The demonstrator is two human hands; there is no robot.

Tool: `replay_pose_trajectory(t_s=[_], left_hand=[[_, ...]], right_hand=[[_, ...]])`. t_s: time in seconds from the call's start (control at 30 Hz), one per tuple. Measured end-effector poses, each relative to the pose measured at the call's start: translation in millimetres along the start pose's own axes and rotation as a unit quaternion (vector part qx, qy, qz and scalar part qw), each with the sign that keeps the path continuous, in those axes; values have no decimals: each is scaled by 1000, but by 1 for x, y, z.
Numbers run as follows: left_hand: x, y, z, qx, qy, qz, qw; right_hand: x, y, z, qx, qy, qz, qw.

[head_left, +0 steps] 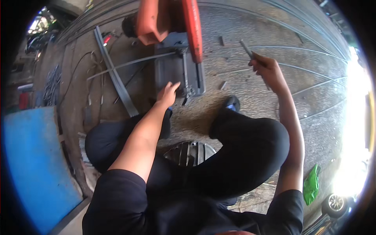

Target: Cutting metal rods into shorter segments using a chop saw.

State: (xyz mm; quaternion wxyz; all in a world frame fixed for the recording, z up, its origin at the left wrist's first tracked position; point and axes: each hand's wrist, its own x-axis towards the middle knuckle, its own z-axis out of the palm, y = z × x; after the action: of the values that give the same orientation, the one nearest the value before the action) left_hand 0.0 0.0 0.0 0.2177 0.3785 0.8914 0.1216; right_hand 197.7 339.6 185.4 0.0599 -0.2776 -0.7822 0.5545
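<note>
My left hand [169, 94] is over the near left part of the dark metal base [164, 74] of an orange-red cut-off saw [150, 23]. Its fingers are partly stretched out and apart, with nothing visible in them. They point toward the clamp's screw rod [185, 74], though I cannot tell whether they touch it. Off to the right, above the floor, my right hand [268, 72] is closed around a short grey metal bar [246, 47], which sticks out past the fingers. A long thin metal strip [137, 62] runs leftward from the saw's clamp.
Flat metal lengths [113, 74] lie on the floor left of the saw. Long thin rods [309, 68] spread across the right side. A blue panel [37, 164] stands at the left, a green bag [311, 184] at the lower right. Small offcuts [223, 85] lie right of the base.
</note>
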Motion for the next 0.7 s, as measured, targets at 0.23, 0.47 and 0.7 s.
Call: replay_pose_trajectory(t_s=[0.23,0.47,0.7], left_hand=[[5,-22,16,-33,33,47,998],[8,9,-32,35,-57,-80,995],[-1,77,-235,169,-246,124,946]], right_hand=[[-30,-76,-14,-24,-41,-101,994],[-46,-134,3,-17,-100,-172,980],[-50,-202,44,49,-44,-198,978]])
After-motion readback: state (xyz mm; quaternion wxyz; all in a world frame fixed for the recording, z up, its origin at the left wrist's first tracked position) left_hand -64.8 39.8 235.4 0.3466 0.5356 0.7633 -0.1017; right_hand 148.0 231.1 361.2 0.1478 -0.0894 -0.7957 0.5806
